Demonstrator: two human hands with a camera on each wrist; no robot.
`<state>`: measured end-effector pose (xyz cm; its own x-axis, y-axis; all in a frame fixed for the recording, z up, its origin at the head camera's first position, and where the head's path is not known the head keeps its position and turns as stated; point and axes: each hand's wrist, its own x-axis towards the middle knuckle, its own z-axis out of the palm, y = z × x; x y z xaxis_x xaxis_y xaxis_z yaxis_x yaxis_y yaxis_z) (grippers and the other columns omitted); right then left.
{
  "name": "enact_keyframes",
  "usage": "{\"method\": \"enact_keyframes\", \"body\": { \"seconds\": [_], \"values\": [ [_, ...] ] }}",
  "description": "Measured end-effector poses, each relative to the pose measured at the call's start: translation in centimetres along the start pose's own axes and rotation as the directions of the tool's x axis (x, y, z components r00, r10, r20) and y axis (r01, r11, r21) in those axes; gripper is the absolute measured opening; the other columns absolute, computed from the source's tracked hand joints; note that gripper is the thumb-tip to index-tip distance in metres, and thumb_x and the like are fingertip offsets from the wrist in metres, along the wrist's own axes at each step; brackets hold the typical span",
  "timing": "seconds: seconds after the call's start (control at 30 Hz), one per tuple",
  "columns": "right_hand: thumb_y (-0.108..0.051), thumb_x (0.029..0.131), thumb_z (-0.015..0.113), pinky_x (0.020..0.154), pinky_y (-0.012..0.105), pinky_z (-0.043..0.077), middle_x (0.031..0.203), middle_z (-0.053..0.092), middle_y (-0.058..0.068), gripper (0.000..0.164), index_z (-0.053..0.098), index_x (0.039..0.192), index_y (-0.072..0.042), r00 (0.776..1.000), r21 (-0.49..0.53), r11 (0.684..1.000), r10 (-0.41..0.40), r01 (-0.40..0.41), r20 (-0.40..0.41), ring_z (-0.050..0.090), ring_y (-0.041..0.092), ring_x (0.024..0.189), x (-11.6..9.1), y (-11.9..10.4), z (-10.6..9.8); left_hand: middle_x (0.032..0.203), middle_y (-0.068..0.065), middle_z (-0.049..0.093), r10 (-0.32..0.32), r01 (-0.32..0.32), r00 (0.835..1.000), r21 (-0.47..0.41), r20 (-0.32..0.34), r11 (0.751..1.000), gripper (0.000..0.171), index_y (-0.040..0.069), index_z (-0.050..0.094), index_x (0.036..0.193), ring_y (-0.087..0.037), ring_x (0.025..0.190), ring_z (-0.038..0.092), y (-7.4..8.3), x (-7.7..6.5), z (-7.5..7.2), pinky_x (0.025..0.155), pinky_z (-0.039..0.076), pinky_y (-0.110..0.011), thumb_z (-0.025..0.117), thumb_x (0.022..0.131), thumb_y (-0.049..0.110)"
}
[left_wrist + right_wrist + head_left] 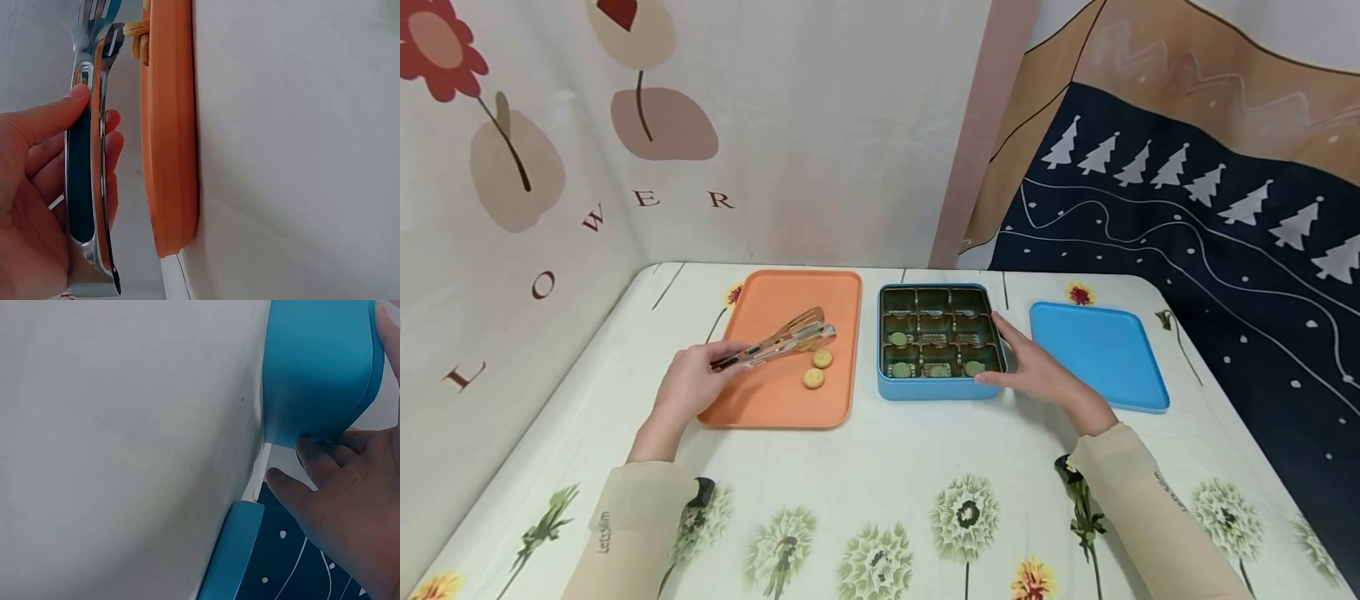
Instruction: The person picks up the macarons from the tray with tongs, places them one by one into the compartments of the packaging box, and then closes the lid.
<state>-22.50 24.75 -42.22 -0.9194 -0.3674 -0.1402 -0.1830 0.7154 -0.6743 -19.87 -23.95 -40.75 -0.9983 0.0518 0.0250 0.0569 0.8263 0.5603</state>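
Observation:
My left hand [694,379] holds metal tongs [786,337] over the orange tray [760,408]. The thumb lies on the dark handle inlay in the left wrist view, with the fingers behind the tongs [81,181]. Two round cookies [813,378] lie on the tray, just below the tong tips. Nothing shows between the tips. My right hand [1037,367] holds the right side of a blue box [936,389], thumb at the front rim and fingers along the side wall. A dark divided insert fills the box. Several greenish-looking round pieces [901,369] sit in its front and left compartments.
Right of the box lies a flat blue lid [1097,354]. A floral cloth [850,483] covers the table. Printed curtains [820,133] hang behind and beside it.

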Motion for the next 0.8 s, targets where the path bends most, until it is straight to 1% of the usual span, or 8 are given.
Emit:
{"method": "enact_keyframes", "body": {
  "seconds": [0.13, 0.33, 0.5, 0.67, 0.8],
  "values": [
    [-0.045, 0.089, 0.073, 0.114, 0.070, 0.022, 0.169, 0.002, 0.015, 0.109, -0.003, 0.162, -0.017, 1.000, 0.007, 1.000, 0.000, 0.000, -0.003, 0.012, 0.047, 0.152, -0.04, 0.02, 0.02, 0.120, -0.020, 0.071, 0.006, -0.006, 1.000, 0.009, -0.004, 1.000, 0.035, 0.009, 0.069, 0.126, -0.041, 0.112, 0.064, -0.11, 0.02, 0.08, 0.090, 0.049, -0.054, 0.071, 0.094, 0.025],
    [-0.042, 0.088, 0.075, 0.115, 0.070, 0.021, 0.169, 0.001, 0.014, 0.109, -0.002, 0.162, -0.017, 1.000, 0.023, 1.000, -0.001, 0.001, -0.010, 0.011, 0.046, 0.153, -0.09, -0.08, 0.13, 0.119, -0.019, 0.071, -0.003, 0.003, 1.000, 0.051, 0.000, 0.999, 0.033, 0.010, 0.070, 0.124, -0.042, 0.111, 0.064, -0.23, 0.10, 0.28, 0.089, 0.049, -0.055, 0.070, 0.094, 0.024],
    [-0.044, 0.087, 0.076, 0.115, 0.070, 0.021, 0.169, 0.001, 0.012, 0.111, -0.003, 0.162, -0.019, 1.000, 0.030, 1.000, 0.005, -0.005, -0.008, 0.010, 0.044, 0.153, -0.06, -0.04, 0.11, 0.120, -0.019, 0.071, -0.018, 0.017, 1.000, 0.078, 0.010, 0.997, 0.033, 0.011, 0.070, 0.124, -0.042, 0.112, 0.063, -0.08, 0.17, 0.32, 0.088, 0.049, -0.055, 0.070, 0.094, 0.025],
    [-0.043, 0.087, 0.076, 0.115, 0.070, 0.021, 0.169, 0.001, 0.011, 0.111, -0.003, 0.162, -0.019, 1.000, 0.031, 0.999, 0.014, -0.014, -0.007, 0.010, 0.044, 0.153, -0.08, -0.07, 0.08, 0.117, -0.018, 0.072, -0.022, 0.020, 1.000, 0.084, 0.016, 0.996, 0.031, 0.011, 0.072, 0.122, -0.041, 0.109, 0.064, -0.03, 0.26, 0.28, 0.084, 0.049, -0.052, 0.070, 0.094, 0.025],
    [-0.043, 0.087, 0.076, 0.114, 0.070, 0.022, 0.169, 0.002, 0.012, 0.111, -0.002, 0.162, -0.017, 1.000, 0.029, 0.999, 0.015, -0.014, -0.010, 0.011, 0.045, 0.153, -0.14, -0.08, 0.14, 0.116, -0.018, 0.073, -0.017, 0.016, 1.000, 0.082, 0.016, 0.996, 0.029, 0.011, 0.072, 0.120, -0.041, 0.109, 0.064, -0.07, 0.23, 0.28, 0.086, 0.049, -0.053, 0.070, 0.094, 0.023]
  ]
}}
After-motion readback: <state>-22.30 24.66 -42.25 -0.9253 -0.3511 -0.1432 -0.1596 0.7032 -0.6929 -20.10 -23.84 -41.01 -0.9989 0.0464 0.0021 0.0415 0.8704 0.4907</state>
